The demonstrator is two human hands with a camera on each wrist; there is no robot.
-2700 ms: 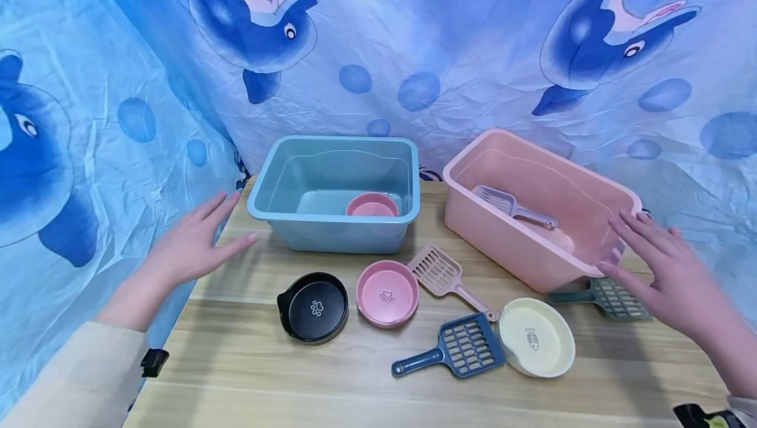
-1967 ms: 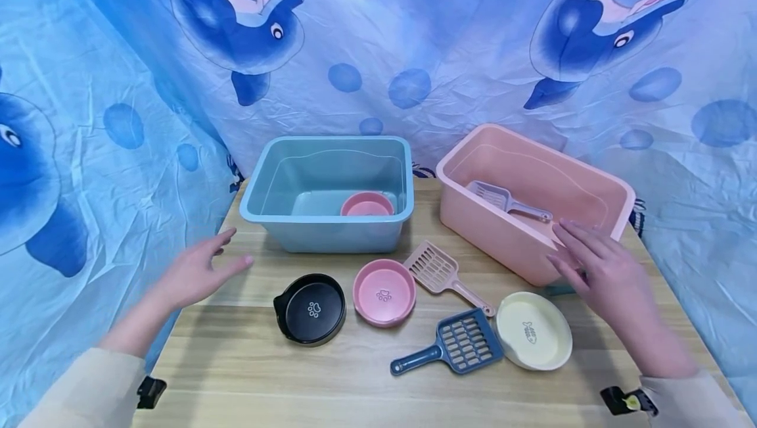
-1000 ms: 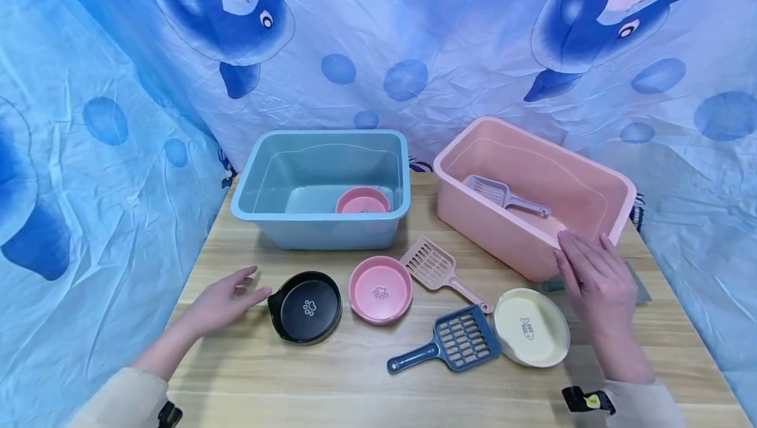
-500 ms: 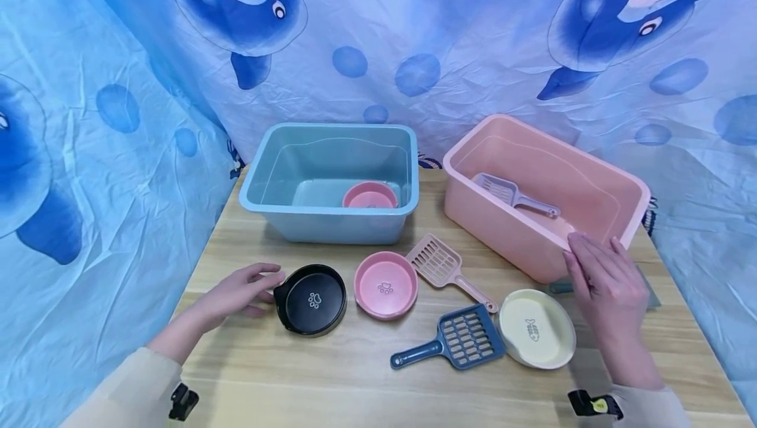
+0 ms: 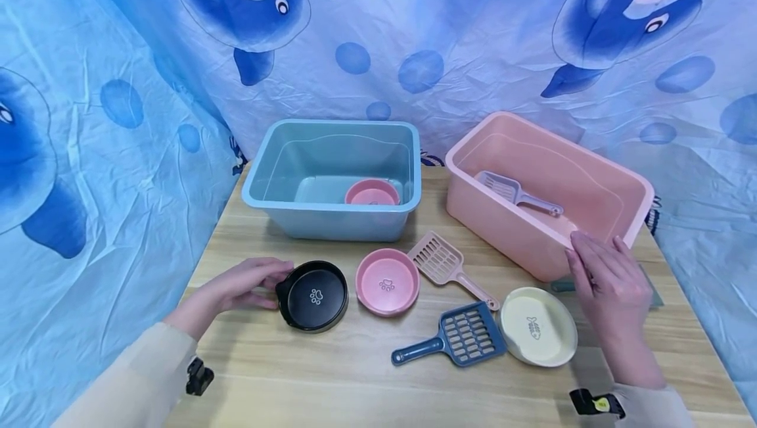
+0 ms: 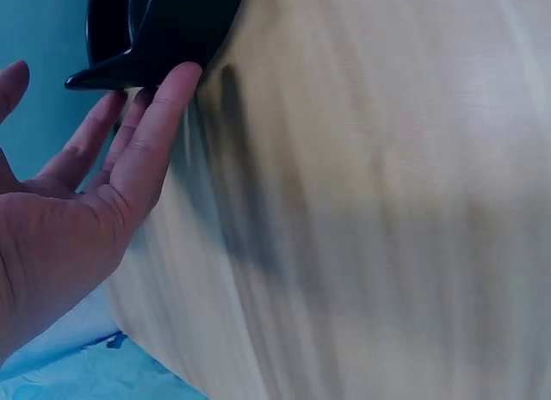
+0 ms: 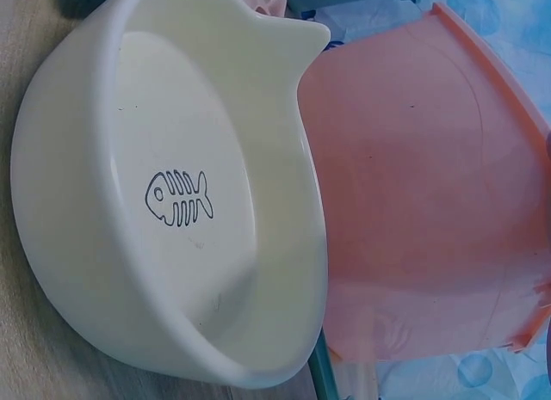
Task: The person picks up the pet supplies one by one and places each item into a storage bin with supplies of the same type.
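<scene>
In the head view my left hand [image 5: 251, 283] is at the left side of a black bowl [image 5: 317, 296] with a paw print. The left wrist view shows its fairly straight fingers reaching to the wall of the black bowl [image 6: 185, 30], fingertips right below the pouring lip. My right hand [image 5: 615, 286] overlaps the near corner of the pink bin [image 5: 503, 234], fingers extended and close together. An ivory bowl [image 5: 537, 326] with a fishbone print stands left of that hand; the same ivory bowl [image 7: 185, 133] fills much of the right wrist view.
A blue bin [image 5: 334, 224] holds a pink bowl [image 5: 372, 192]; a lilac scoop [image 5: 532, 203] lies in the pink bin. Between the hands are another pink bowl [image 5: 387, 283], a pink slotted scoop [image 5: 440, 260] and a navy scoop [image 5: 470, 336]. A green scoop [image 5: 653, 290] is partly hidden.
My left hand has come down and right to the black bowl's side. My right hand has moved left to the pink bin's near corner and stayed there. Bowls and scoops keep their places.
</scene>
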